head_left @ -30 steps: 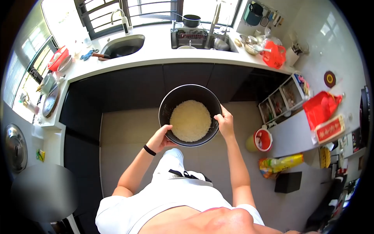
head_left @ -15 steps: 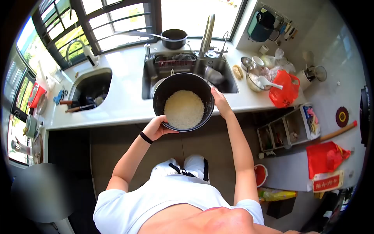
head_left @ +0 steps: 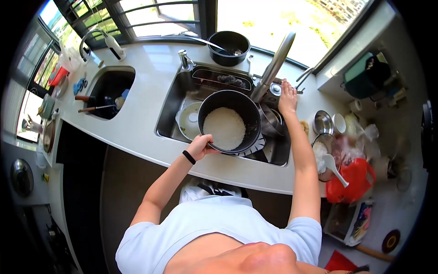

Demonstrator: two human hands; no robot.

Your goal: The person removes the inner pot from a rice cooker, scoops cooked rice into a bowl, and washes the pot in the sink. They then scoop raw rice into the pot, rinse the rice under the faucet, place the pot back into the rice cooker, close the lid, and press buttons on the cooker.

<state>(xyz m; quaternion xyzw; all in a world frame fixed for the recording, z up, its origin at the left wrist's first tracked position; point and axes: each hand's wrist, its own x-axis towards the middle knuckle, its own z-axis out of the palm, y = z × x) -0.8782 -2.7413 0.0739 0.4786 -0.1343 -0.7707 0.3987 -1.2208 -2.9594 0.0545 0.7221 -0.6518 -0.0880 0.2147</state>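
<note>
My left hand (head_left: 200,147) is closed on the near rim of a dark, handleless cooking pot (head_left: 252,116), thumb inside. White rice (head_left: 224,129) covers its bottom. The pot is over the large sink (head_left: 166,119), beneath the tall faucet (head_left: 275,66). My right hand (head_left: 288,98) reaches past the sink's right side with fingers stretched out, beside the faucet base and a slim second tap (head_left: 305,77). Whether its fingertips touch the tap cannot be made out. A pale dish (head_left: 185,122) is in the sink, partly hidden by the pot.
A black saucepan (head_left: 229,48) stands behind the sink by the window. On the right are a steel bowl (head_left: 323,122), a white cup (head_left: 338,123) and a red plastic bag (head_left: 349,182). The small left sink (head_left: 122,75) holds pans.
The pot has moved forward over the sink, still in my left hand. My right hand has let go of its rim and moved forward and right beside the faucet. The view has shifted.
</note>
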